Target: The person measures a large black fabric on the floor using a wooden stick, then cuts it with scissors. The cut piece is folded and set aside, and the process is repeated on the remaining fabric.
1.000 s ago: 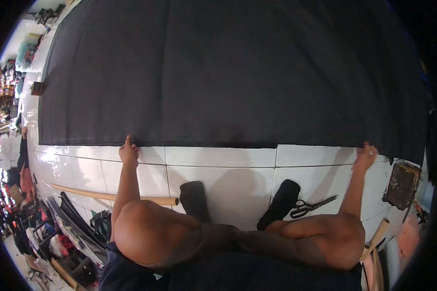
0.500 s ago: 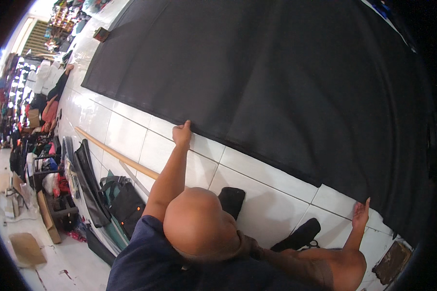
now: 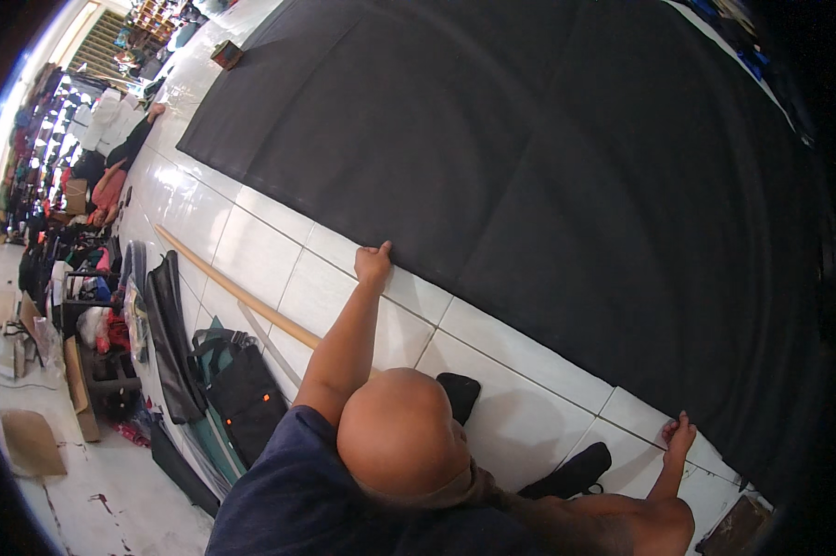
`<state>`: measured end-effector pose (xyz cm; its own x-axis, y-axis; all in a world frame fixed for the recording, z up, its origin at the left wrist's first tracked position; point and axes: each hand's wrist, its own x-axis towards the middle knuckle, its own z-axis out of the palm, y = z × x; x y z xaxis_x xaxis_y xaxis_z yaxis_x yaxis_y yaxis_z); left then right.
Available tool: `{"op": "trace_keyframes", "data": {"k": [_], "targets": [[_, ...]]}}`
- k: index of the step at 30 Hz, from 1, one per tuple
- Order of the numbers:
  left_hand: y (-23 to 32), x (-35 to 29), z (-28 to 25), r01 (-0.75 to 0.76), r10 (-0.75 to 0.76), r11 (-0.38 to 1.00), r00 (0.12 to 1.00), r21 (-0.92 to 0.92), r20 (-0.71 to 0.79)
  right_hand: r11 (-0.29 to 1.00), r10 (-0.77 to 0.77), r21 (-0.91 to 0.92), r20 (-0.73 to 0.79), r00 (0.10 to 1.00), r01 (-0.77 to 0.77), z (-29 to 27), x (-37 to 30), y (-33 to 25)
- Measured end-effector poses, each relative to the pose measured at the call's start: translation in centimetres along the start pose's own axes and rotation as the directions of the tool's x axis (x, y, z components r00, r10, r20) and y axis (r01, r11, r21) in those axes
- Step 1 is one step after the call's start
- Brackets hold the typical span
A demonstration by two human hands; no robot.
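"How does the black cloth [image 3: 492, 176] look?"
"Broad, matte, faintly rippled, spread flat across the white tiled floor [image 3: 330, 296]."
"And the hands?"
"The left hand [image 3: 373, 267] has fingers [image 3: 385, 248] pinching its near edge; whether the right hand [image 3: 679, 434] grips there, I cannot tell."

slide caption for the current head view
Left hand and right hand at the edge of a large dark cloth spread on a white tiled floor.

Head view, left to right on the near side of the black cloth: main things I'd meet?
Brown cardboard → black bag → left hand → left foot → right foot → right hand → brown block.
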<state>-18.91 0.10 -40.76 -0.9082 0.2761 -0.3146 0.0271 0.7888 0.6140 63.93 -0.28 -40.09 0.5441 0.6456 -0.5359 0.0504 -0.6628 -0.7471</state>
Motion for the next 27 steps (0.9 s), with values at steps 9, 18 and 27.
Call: {"op": "trace_keyframes", "data": {"k": [9, 18, 27], "targets": [[-2.5, 3.8, 1.1, 0.021, 0.001, 0.995, 0.976, -0.095, 0.219, 0.996, -0.028, -0.084, 0.006, 1.000, 0.028, -1.5, -0.5, 0.4], [-1.8, 2.7, -1.0, 0.101, 0.047, 0.904, 0.943, -0.416, 0.331, 1.000, -0.012, -0.026, 0.008, 1.000, 0.012, -0.7, -2.3, -2.2], [-2.2, 4.5, 0.7, 0.125, -0.035, 0.928, 0.968, -0.350, 0.250, 0.990, -0.018, -0.141, -0.039, 0.999, 0.012, -1.0, -2.6, -2.2]]}}
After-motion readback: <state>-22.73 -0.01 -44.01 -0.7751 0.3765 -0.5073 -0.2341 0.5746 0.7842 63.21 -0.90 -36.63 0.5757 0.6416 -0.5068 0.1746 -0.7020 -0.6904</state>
